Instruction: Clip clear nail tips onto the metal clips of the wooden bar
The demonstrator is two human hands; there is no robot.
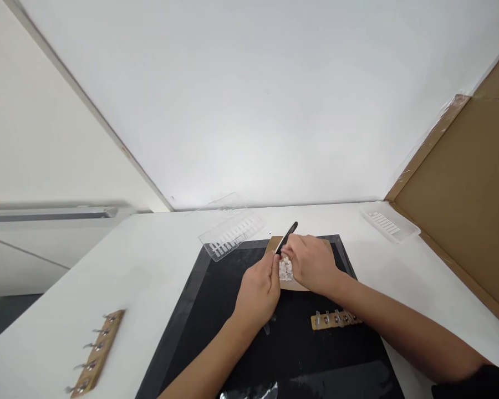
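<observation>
My left hand (258,288) is closed, its thumb and fingers pinched at the lower end of a slim black stick with a pale edge (289,234), which looks like a nail file. My right hand (311,260) meets it there, fingers curled in a pinch beside the stick. Whatever sits between the right fingertips is hidden or too small to name. Just below the hands, a heap of small white pieces (286,270) rests on a brown sheet (295,286). Under my right forearm lies a wooden strip with clear clip-like pieces (335,320).
A black mat (220,310) covers the white table (149,266). At its back left corner is a clear box with white strips (233,235). Another translucent box (391,223) stands back right, near a cardboard panel (461,194). A wooden strip with metal clips (97,354) lies left.
</observation>
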